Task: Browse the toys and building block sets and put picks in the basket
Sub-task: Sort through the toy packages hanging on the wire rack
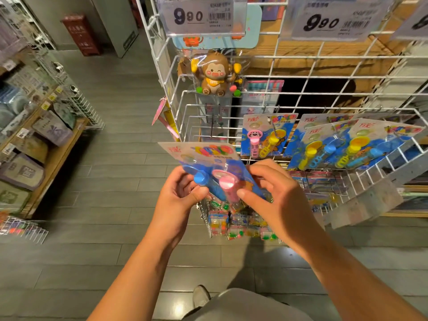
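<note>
I hold a carded bubble toy pack (208, 162) in front of me, tilted, with a blue and a pink bubble wand under clear plastic. My left hand (179, 200) grips its lower left edge, thumb on the front. My right hand (275, 195) pinches its lower right side, thumb on the pink wand. Similar packs (266, 137) hang on the white wire rack (324, 98) just behind. No basket is in view.
A brown monkey toy (215, 74) hangs higher on the rack under price tags (199, 16) reading 9.90. Small colourful packs (240, 225) fill a lower wire bin. A wooden shelf (53, 156) with grey pouches stands at left. Grey plank floor lies between.
</note>
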